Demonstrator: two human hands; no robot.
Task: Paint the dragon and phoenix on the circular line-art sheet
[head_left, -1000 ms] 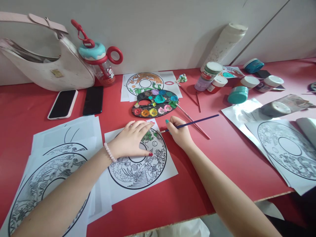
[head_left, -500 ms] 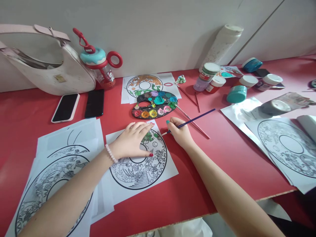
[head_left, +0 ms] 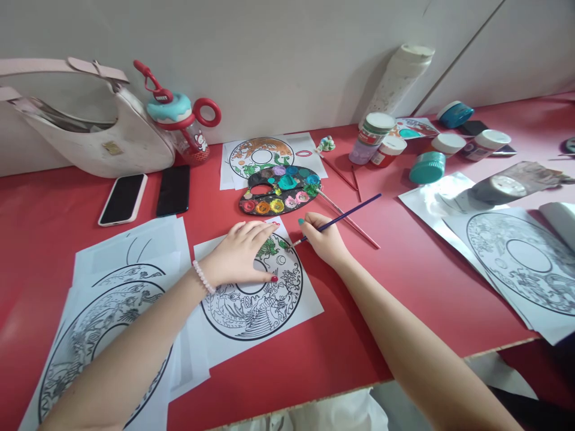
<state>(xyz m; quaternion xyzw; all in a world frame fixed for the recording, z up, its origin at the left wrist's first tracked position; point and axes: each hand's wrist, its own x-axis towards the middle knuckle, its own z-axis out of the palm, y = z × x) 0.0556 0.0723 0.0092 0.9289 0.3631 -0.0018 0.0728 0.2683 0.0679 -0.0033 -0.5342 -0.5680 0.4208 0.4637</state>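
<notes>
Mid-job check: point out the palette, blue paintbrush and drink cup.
Palette (head_left: pixel 284 194), head view: its paint-smeared middle.
Blue paintbrush (head_left: pixel 362 206), head view: upper handle.
Drink cup (head_left: pixel 189 140), head view: clear body.

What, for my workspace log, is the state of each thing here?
Left hand: flat on the sheet, fingers spread
Right hand: closed around the blue brush
Sheet: partly painted green
Palette: filled with paints
White-edged phone: screen dark
Black phone: lying flat
Handbag: open at top
Cup: lid on
Red jar: lid on

Pale pink beaded bracelet (head_left: pixel 203 277), left wrist; red nails left, teal thumbnail right.
</notes>
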